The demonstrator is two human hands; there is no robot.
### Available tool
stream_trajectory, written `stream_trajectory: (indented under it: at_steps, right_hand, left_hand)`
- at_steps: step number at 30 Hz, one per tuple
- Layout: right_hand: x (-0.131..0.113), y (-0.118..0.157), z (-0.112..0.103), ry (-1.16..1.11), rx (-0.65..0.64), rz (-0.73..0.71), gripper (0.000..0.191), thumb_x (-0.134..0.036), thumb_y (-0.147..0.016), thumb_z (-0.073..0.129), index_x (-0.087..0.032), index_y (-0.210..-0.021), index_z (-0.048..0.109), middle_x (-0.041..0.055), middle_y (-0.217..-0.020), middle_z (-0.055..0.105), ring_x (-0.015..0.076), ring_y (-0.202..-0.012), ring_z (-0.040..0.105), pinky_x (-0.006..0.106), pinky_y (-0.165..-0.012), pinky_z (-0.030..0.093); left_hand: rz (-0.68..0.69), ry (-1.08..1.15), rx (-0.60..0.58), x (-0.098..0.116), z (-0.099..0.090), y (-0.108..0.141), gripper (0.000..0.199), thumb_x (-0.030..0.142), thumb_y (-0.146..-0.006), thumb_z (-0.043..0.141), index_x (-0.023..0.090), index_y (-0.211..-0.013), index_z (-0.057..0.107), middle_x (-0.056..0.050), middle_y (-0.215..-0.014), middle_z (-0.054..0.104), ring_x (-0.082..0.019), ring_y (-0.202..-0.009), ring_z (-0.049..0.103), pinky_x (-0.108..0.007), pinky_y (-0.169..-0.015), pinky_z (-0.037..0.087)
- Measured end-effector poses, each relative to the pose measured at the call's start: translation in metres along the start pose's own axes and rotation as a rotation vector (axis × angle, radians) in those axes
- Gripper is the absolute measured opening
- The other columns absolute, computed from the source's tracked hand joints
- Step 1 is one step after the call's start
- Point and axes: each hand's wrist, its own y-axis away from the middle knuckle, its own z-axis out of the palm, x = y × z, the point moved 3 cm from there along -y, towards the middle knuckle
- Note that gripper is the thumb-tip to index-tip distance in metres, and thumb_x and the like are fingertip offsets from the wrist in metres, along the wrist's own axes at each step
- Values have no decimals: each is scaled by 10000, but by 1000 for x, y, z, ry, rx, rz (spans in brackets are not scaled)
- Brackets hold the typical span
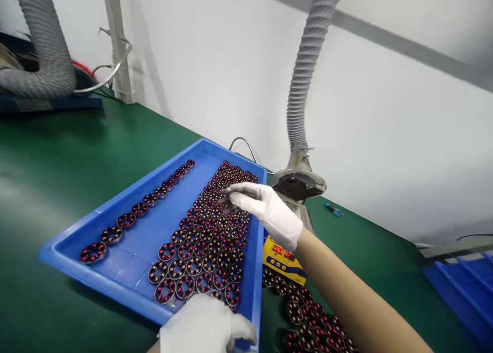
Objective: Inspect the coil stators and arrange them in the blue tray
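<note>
1. The blue tray (140, 248) lies on the green bench (123, 137), and its far short edge points toward the white wall (215, 60).
2. The ring-shaped parts (206, 235), with red and copper-coloured spots, are inside this tray. They form a dense group along its right long edge, from the far edge down to the near right corner.
3. A single row of rings (150, 199) follows the left long edge, from near the near left corner toward the far left corner.
4. The right hand (264, 209), in a white glove with darkened fingertips, is above the dense group, reaching in over the right edge. Its grip looks released: the fingers are loosely extended.
5. The left hand (208, 325), also gloved, is at the near right corner of the tray and covers the nearest rings. Its fingertips are hidden, so I cannot tell if it grasps something.
6. On the bench, just beyond the right edge of the tray, there is a yellow device (285, 263) with red digits. Nearer, a loose pile of rings (318, 322) lies directly on the bench.
7. Behind the device, a round hood (298, 183) hangs from a grey hose (302, 81).
</note>
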Motion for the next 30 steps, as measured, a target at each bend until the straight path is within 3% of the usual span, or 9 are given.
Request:
stream_trajectory:
  at_steps: [4, 9, 12, 13, 15, 17, 20, 24, 30]
  right_hand:
    - [8, 35, -25, -44, 156, -11, 187, -274, -679, 639, -151, -814, 680, 18, -697, 701, 136, -629, 626, 327, -707, 510]
    - [37, 115, -24, 30, 306, -52, 147, -277, -703, 620, -175, -796, 669, 30, -748, 714, 171, -721, 651, 315, -706, 520]
    - [61, 193, -9, 392, 356, -154, 151, -228, -789, 545, -196, -829, 687, 47, -791, 730, 173, -705, 668, 303, -681, 544]
    - [70, 217, -2, 501, 384, -223, 155, -205, -796, 541, -205, -850, 686, 50, -810, 735, 177, -718, 679, 305, -695, 553]
    - [90, 257, 12, 629, 460, -348, 161, -170, -798, 539, -216, -876, 672, 49, -809, 739, 181, -720, 691, 300, -699, 568]
    - [111, 284, 24, 685, 584, -398, 164, -150, -810, 527, -213, -897, 651, 53, -799, 737, 179, -703, 696, 287, -672, 579]
    - [135, 300, 39, 767, 706, -426, 170, -128, -835, 494, -181, -932, 624, 76, -793, 730, 180, -692, 695, 287, -644, 584]
    - [148, 301, 51, 849, 654, -535, 185, -124, -830, 470, -167, -920, 626, 93, -795, 727, 202, -729, 692, 337, -680, 580]
    - [147, 304, 49, 928, 626, -575, 182, -111, -816, 490, -169, -944, 607, 100, -842, 720, 210, -767, 676, 368, -701, 569]
  left_hand:
    - [-60, 52, 73, 17, -16, -7, 97, 280, -753, 597, 318, -738, 686, 81, -554, 626, -116, -505, 535, -222, -491, 310]
    - [-49, 144, 35, 25, -5, 26, 126, 324, -723, 634, 255, -806, 697, 54, -668, 663, -119, -599, 566, -203, -585, 387]
    - [-126, 275, -130, 13, 37, 75, 209, 419, -702, 666, 227, -774, 706, 20, -768, 693, -142, -648, 597, -205, -569, 434]
    - [-181, 427, -275, 8, 58, 93, 261, 444, -650, 717, 207, -759, 706, 10, -797, 692, -154, -674, 605, -211, -576, 447]
    - [-253, 476, -401, -2, 98, 123, 329, 482, -621, 743, 163, -653, 669, 25, -646, 647, -144, -562, 584, -242, -543, 463]
    - [-350, 490, -431, -13, 136, 143, 349, 479, -782, 616, 141, -695, 633, 36, -625, 610, -127, -544, 576, -267, -551, 486]
    - [-536, 457, -391, -33, 180, 157, 329, 427, -865, 537, 132, -730, 595, 42, -638, 584, -110, -541, 563, -260, -536, 483]
    - [-698, 351, -319, -58, 205, 153, 263, 356, -913, 481, 131, -827, 585, 38, -657, 580, -82, -490, 527, -240, -499, 469]
    - [-586, 83, -320, -62, 219, 131, 228, 329, -880, 544, 147, -1008, 596, -41, -979, 648, -194, -879, 627, -395, -788, 515]
